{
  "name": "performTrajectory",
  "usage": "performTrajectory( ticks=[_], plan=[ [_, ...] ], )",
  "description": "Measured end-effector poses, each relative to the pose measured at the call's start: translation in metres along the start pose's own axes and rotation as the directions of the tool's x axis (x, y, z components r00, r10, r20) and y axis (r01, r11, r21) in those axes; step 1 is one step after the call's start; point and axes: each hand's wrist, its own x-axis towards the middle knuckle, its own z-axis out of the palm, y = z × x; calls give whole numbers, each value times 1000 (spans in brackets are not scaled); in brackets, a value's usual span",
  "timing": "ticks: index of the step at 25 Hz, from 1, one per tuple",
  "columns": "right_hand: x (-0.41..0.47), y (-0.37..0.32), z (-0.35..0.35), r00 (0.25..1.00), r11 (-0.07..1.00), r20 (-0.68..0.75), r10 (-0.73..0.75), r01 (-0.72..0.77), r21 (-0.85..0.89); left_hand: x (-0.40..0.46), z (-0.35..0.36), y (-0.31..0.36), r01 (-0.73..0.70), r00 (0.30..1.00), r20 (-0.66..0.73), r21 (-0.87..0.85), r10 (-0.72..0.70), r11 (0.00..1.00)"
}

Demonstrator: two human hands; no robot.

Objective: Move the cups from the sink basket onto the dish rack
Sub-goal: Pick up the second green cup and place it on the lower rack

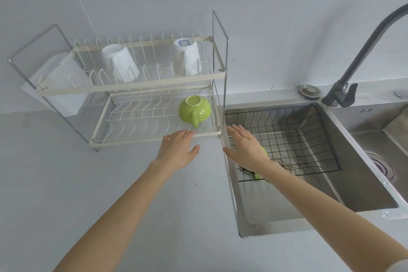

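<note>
Both empty hands (178, 149) (247, 147) hover before dish rack (141, 85); sink (366, 110) stamped "INI".

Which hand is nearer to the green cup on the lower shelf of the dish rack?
Left. The left hand lies open just below the green cup, at the rack's front edge. The right hand hangs open over the sink basket, further right.

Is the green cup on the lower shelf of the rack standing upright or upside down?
Upside down: the green cup rests mouth-down on the lower shelf, its base ring facing up.
</note>
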Motion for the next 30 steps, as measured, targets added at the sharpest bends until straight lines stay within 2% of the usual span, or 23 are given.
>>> performTrajectory(
  ticks=[7,17,22,26,30],
  plan=[
    [-19,67,-16,995,996,49,82,-83,24,15,17,72,-51,999,11,-37,52,998],
    [-9,147,-35,987,994,130,97,-101,27,54,49,142,-18,997,73,-100,25,995],
    [4,179,-32,972,990,205,116,-129,54,74,78,160,120,976,208,-254,-67,960],
    [21,195,-22,951,979,274,142,-175,102,94,107,171,285,935,326,-471,-135,835],
    [37,206,-1,921,961,350,170,-233,146,115,135,170,426,888,408,-550,-214,718]
  ],
)
